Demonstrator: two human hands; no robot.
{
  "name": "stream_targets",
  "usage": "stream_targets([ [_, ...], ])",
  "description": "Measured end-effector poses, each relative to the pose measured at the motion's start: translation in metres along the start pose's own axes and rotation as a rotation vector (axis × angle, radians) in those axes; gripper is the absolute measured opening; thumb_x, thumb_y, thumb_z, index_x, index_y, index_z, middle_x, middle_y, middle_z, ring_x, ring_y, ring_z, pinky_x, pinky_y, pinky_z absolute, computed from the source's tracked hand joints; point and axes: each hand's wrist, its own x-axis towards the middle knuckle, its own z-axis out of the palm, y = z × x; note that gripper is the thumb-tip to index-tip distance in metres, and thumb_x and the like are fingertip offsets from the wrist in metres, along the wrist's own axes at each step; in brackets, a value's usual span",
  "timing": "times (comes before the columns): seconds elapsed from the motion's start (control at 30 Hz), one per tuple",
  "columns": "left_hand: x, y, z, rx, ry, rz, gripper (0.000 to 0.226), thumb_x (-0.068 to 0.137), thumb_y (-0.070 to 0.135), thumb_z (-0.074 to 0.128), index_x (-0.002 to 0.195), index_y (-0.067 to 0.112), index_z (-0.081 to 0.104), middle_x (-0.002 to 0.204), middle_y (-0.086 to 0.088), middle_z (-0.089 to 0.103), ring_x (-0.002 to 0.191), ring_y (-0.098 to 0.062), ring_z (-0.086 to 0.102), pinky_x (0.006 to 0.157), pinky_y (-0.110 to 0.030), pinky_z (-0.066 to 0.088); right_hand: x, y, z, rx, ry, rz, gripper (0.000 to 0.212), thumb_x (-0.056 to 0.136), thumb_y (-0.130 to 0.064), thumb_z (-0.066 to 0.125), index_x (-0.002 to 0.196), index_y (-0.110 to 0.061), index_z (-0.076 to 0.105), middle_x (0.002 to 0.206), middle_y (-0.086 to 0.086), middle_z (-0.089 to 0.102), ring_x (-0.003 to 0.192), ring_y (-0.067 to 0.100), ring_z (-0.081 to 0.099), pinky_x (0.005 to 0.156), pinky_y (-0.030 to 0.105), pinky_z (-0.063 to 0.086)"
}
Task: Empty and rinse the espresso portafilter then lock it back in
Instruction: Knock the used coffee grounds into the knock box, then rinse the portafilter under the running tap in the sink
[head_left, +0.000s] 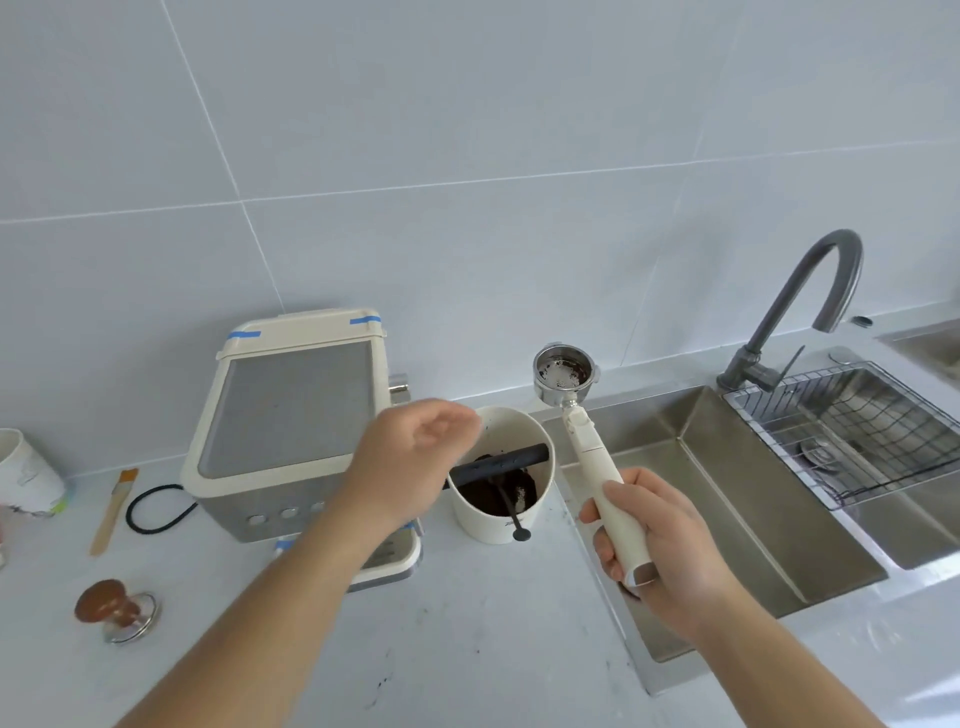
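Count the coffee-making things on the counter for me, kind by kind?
Espresso machine: 1
Knock box: 1
Portafilter, held in the right hand: 1
Tamper: 1
Brush: 1
Total: 5

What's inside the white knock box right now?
Inside the knock box: dark coffee grounds at the bottom, a black knock bar across the top. The left hand covers its left rim; the grounds' depth can't be judged.
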Motion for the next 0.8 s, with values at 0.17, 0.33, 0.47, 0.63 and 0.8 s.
stream_targets([
  [0.17, -0.004, 0.019, 0.081, -0.35, -0.057, -0.202, 0.012, 0.09, 0.022, 0.065, 0.088, 0.016, 0.075, 0.081, -0.002, 0.074, 0.072, -0.013, 0.068, 0.075, -0.03, 0.054, 0.008, -0.018, -0.043, 0.015, -0.03, 0.002, 0.006, 0.092, -0.005, 0.057, 0.087, -0.002, 0.06, 0.076, 0.019, 0.063, 0.048, 0.024, 0.051, 0.039, 0.026, 0.038],
  [0.33, 0.007, 0.043, 0.16, -0.491, -0.061, -0.285, 0.012, 0.09, 0.023, 0.064, 0.09, 0.016, 0.074, 0.081, -0.003, 0.074, 0.073, -0.014, 0.067, 0.075, -0.031, 0.053, 0.022, -0.042, -0.103, -0.008, -0.067, 0.001, 0.016, 0.079, -0.012, 0.071, 0.092, -0.002, 0.071, 0.067, 0.017, 0.057, 0.054, 0.025, 0.056, 0.045, 0.031, 0.042],
  [0.47, 0.018, 0.06, 0.219, -0.494, -0.097, -0.301, 0.014, 0.09, 0.028, 0.063, 0.095, 0.021, 0.075, 0.089, -0.003, 0.075, 0.077, -0.013, 0.069, 0.077, -0.033, 0.054, 0.032, -0.051, -0.153, -0.017, -0.089, -0.005, 0.023, 0.074, -0.021, 0.071, 0.092, -0.008, 0.077, 0.068, 0.014, 0.063, 0.061, 0.029, 0.057, 0.058, 0.039, 0.041],
  [0.63, 0.031, 0.08, 0.279, -0.535, -0.125, -0.311, 0.017, 0.091, 0.032, 0.063, 0.097, 0.021, 0.075, 0.091, -0.002, 0.075, 0.082, -0.014, 0.069, 0.073, -0.029, 0.05, 0.042, -0.062, -0.196, -0.051, -0.074, -0.07, 0.021, 0.075, -0.018, 0.077, 0.095, -0.01, 0.079, 0.074, 0.017, 0.069, 0.061, 0.031, 0.063, 0.056, 0.042, 0.052],
  [0.8, 0.044, 0.095, 0.329, -0.581, -0.083, -0.359, 0.013, 0.091, 0.025, 0.062, 0.089, 0.017, 0.072, 0.087, -0.006, 0.073, 0.083, -0.017, 0.068, 0.078, -0.031, 0.051, 0.053, -0.066, -0.234, -0.1, -0.024, -0.115, 0.025, 0.074, -0.021, 0.071, 0.095, -0.01, 0.079, 0.082, 0.017, 0.074, 0.061, 0.028, 0.066, 0.056, 0.038, 0.054],
])
